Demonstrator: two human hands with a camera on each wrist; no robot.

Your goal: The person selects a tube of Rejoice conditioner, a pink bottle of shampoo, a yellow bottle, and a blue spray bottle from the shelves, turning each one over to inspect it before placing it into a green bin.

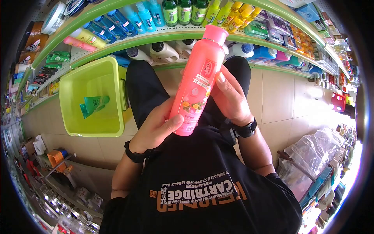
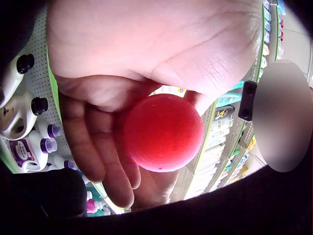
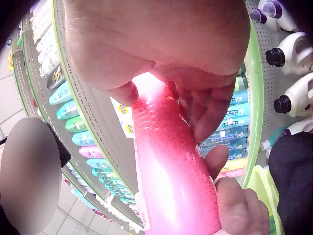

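Observation:
A pink plastic toiletry bottle point(image 1: 194, 87) with a flowered label is tilted in front of the lap, its cap up and leaning to the right. My left hand point(image 1: 157, 126) grips its lower part, thumb across the front. Higher up, my right hand point(image 1: 232, 96) holds the side of the bottle below the cap, with its thumb at the label's edge. In the left wrist view the round base of the bottle point(image 2: 164, 133) faces the camera, and fingers curl beside it. The right wrist view shows the bottle's glossy side point(image 3: 171, 171) between both hands.
A yellow-green bin point(image 1: 65, 105) with a green tube point(image 1: 94, 104) in it stands on the floor at left. Ahead, green-edged shelves point(image 1: 128, 46) carry rows of bottles and boxes. Clear plastic wrapping point(image 1: 315, 150) lies at right, near more shelved goods.

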